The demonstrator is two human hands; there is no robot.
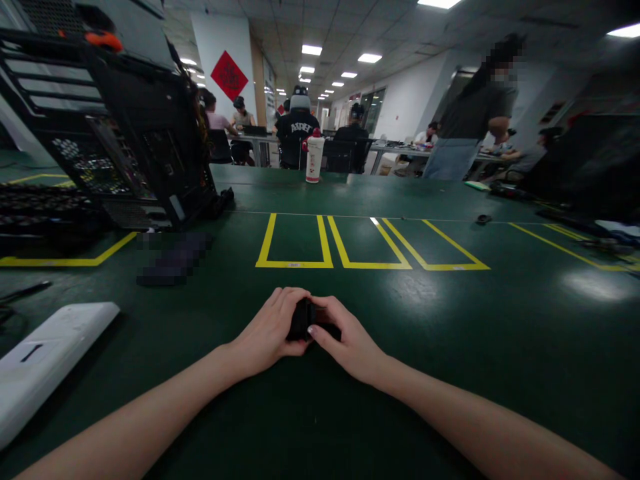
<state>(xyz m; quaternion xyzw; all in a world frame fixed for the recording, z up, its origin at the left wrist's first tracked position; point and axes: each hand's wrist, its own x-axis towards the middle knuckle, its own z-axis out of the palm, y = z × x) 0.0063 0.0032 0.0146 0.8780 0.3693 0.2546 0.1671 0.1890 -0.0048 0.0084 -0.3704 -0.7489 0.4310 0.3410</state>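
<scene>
A small black box-shaped object (301, 320) is between my two hands, just above or on the green table (320, 413); its exact kind I cannot make out. My left hand (273, 327) wraps round its left side, thumb below and fingers over the top. From the right, my right hand (345, 337) pinches the object's right edge between thumb and fingertips. The palms hide part of it. Beyond the hands, yellow tape outlines (295, 265) mark several open-ended rectangles on the tabletop.
An open black computer case (150, 147) stands at the left. Nearer lie a dark phone-like slab (173, 260) and a white box-like device (55, 347). A white cup with a red lid (313, 159) stands at the far edge. People sit beyond; one person (470, 113) stands at right.
</scene>
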